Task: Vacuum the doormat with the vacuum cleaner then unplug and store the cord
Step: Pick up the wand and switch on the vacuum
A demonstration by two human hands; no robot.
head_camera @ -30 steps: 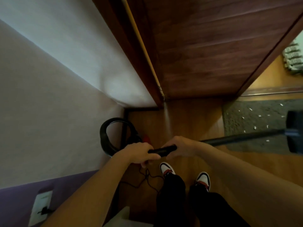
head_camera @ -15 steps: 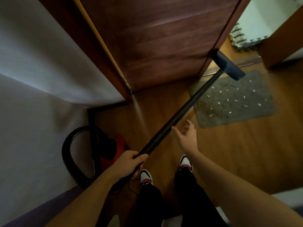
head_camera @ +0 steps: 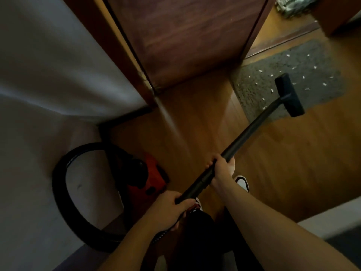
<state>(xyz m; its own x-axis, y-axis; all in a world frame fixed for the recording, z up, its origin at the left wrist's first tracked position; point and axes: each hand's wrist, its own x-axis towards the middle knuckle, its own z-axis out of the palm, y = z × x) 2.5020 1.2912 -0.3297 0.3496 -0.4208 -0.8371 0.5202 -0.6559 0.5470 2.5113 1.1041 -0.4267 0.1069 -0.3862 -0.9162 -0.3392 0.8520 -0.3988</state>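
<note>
Head view: vacuum wand (head_camera: 252, 132) slants from my hands to its floor head (head_camera: 290, 94), at the near edge of the doormat (head_camera: 300, 61). My left hand (head_camera: 168, 208) grips the wand's rear end and my right hand (head_camera: 222, 169) grips it further up. Red canister (head_camera: 152, 177) sits by the wall (head_camera: 39, 94) on my left.

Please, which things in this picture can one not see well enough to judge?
Head view only.
- Whether the floor nozzle touches the doormat: seen from above, motion-blurred.
- Red vacuum cleaner body: too dark; where the hose joins it is lost in shadow.
- Near end of the wand: covered by the left hand.
- Plug and socket: outside the frame.
- Grey ridged thing: cut off by the top edge, blurred.
</note>
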